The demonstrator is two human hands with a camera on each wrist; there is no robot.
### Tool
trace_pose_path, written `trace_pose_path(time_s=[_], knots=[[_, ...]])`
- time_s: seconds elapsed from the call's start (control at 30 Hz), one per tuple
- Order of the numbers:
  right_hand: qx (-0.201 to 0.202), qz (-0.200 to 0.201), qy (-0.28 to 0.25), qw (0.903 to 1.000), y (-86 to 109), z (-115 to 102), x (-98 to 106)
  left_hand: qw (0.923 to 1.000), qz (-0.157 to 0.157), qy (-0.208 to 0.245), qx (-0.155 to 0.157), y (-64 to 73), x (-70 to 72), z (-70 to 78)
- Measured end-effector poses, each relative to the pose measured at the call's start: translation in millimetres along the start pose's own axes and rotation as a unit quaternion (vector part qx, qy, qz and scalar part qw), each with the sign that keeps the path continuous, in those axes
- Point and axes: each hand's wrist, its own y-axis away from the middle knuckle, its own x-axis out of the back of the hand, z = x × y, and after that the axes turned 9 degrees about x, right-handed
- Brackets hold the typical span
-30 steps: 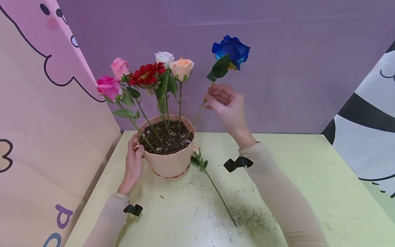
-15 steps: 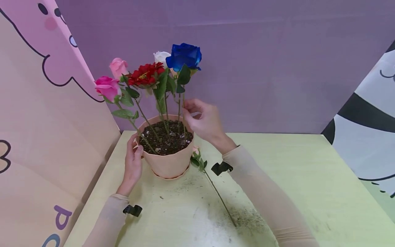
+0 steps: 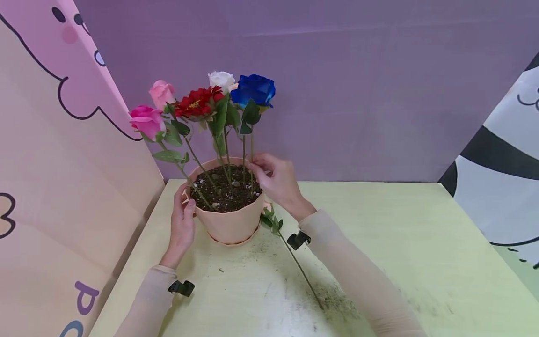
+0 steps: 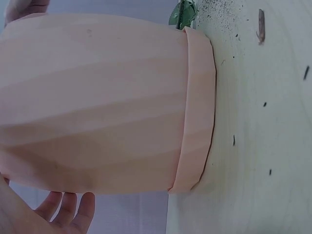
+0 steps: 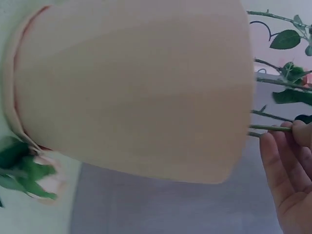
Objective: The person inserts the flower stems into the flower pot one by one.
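Note:
The peach flowerpot (image 3: 229, 223), filled with dark soil (image 3: 231, 194), stands on a matching saucer. My left hand (image 3: 182, 227) holds its left side near the rim, thumb toward the front and fingers behind; the left wrist view shows the fingers (image 4: 68, 209) along the wall. Between thumb and fingertips my right hand (image 3: 278, 180) pinches the stem of a blue rose (image 3: 254, 90), low down close over the soil at the pot's right. The rose stands upright, overlapping a peach rose behind it. In the right wrist view the pinched stem (image 5: 270, 127) runs down behind the rim.
Also in the pot are a magenta rose (image 3: 147, 120), a pink rose (image 3: 162, 93), a red flower (image 3: 198, 103) and a white rose (image 3: 221, 80). A pale pink rose (image 3: 271, 220) lies on the table right of the pot, near scattered soil (image 3: 337, 302). A purple backdrop (image 3: 379, 93) hangs behind.
My right hand has brought the blue rose leftward over the pot and lowered it into the soil, sliding down its stem. The left hand has stayed on the flowerpot.

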Motion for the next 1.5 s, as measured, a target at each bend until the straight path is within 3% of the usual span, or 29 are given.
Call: trace_pose_path(time_s=[0.23,1.5], knots=[[-0.086,-0.005,-0.013,0.9962,20.0,9,-5,0.9999,-0.012,-0.006,0.004,3.2,1.3,0.1],[-0.103,0.003,-0.085,0.9911,22.8,4,16,0.9998,-0.005,-0.010,-0.016,3.2,2.1,1.2]])
